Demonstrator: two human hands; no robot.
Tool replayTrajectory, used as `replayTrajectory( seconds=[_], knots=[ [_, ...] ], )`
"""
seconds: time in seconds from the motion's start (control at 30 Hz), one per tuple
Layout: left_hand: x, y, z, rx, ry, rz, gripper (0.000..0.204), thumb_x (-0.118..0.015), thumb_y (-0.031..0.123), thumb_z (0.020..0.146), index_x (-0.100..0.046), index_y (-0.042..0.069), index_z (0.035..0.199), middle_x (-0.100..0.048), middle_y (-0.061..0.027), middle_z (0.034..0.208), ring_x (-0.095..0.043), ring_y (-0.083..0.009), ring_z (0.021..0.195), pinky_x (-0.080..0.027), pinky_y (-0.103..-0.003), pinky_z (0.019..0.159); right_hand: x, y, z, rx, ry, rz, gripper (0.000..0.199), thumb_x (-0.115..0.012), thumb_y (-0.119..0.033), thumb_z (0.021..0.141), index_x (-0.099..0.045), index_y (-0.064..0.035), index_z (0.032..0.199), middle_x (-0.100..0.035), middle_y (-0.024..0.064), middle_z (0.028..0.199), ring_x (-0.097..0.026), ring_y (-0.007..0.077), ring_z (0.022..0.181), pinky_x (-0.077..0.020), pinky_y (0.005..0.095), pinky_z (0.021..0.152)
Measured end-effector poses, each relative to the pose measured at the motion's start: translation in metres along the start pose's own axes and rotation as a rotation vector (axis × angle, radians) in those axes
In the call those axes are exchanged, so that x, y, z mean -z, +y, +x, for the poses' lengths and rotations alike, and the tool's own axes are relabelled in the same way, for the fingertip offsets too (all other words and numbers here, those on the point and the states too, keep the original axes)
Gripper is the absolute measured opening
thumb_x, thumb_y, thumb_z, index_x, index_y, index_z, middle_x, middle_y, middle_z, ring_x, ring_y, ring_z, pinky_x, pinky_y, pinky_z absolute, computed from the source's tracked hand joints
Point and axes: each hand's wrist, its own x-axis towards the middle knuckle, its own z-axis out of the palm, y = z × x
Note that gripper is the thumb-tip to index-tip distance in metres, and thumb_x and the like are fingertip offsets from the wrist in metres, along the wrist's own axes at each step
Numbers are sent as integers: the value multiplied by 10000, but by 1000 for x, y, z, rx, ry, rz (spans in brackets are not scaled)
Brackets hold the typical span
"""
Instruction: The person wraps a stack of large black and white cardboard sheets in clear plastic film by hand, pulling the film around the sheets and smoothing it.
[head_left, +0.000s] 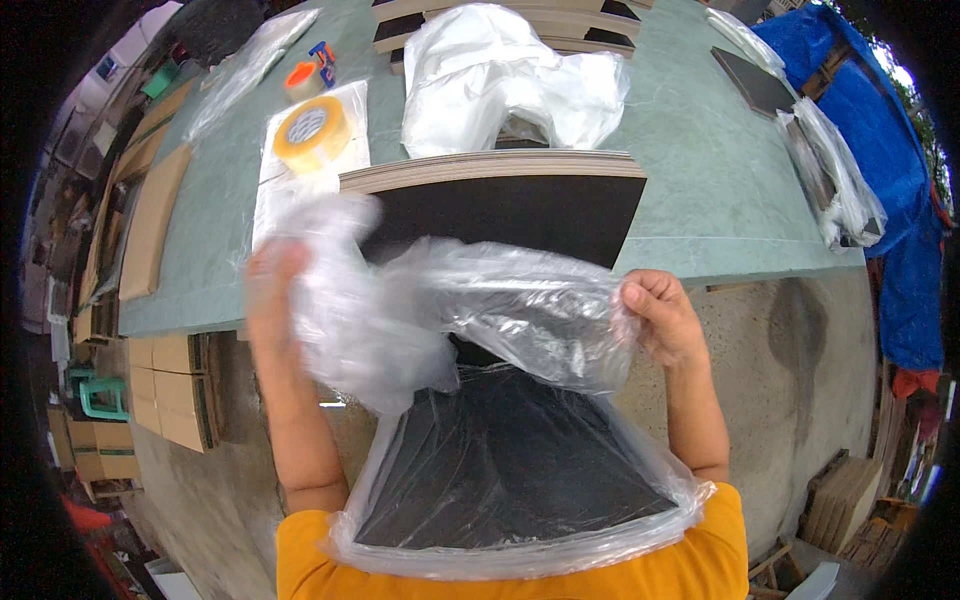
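A stack of black boards (510, 215) with pale edges lies at the green table's near edge. A clear plastic bag (515, 470) encloses black board and stretches from my chest toward the table; its loose, crumpled end crosses in front of the stack. My right hand (665, 315) is closed on the right side of that end, thumb pinching the film. At its left side my left hand (275, 290) is smeared by motion, against the bunched plastic. Its fingers cannot be made out.
On the green table (720, 220) are a big tape roll (313, 133), an orange tape roll (302, 78), a white plastic heap (500, 80) and wrapped boards (825, 180). Cardboard boxes (175, 390) stand below left. A blue tarp (890, 180) hangs at right.
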Motion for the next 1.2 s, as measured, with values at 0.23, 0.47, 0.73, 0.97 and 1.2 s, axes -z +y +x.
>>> replayTrajectory(
  seconds=[0.23,0.47,0.73,0.97,1.2],
  knots=[
    [-44,16,-57,-469,-396,76,163,-552,211,791,-534,54,830,-509,-61,677,-507,-122,621,-417,-261,584,-41,10,6,14,-128,-15,199,-654,-166,743,-519,-44,661,-558,39,617,-514,91,516,-412,219,471],
    [-64,-12,-40,-500,-726,475,133,-626,128,718,-552,17,708,-556,-36,664,-510,-85,647,-405,-236,567,-60,16,13,-6,-225,173,251,-554,-242,828,-505,-55,668,-533,15,630,-499,84,546,-402,210,488],
    [-24,15,-20,-430,-793,576,139,-576,142,750,-577,7,716,-580,-71,687,-554,-143,618,-427,-265,571,-54,9,28,302,-43,-555,306,-482,-262,863,-587,19,804,-578,78,748,-546,148,679,-437,264,616],
    [-37,-11,-22,-432,-769,735,180,-589,189,764,-564,14,729,-540,-59,637,-513,-187,608,-407,-294,582,-59,10,35,67,-253,104,170,-571,-178,814,-559,-23,744,-575,51,686,-514,87,595,-422,233,551],
    [-54,26,-51,-657,-79,315,275,-643,132,720,-514,3,925,-577,-73,804,-552,-142,777,-430,-278,690,-59,7,20,95,-156,-110,130,-637,-121,751,-601,0,720,-579,82,816,-544,110,772,-434,225,662]
  ],
)
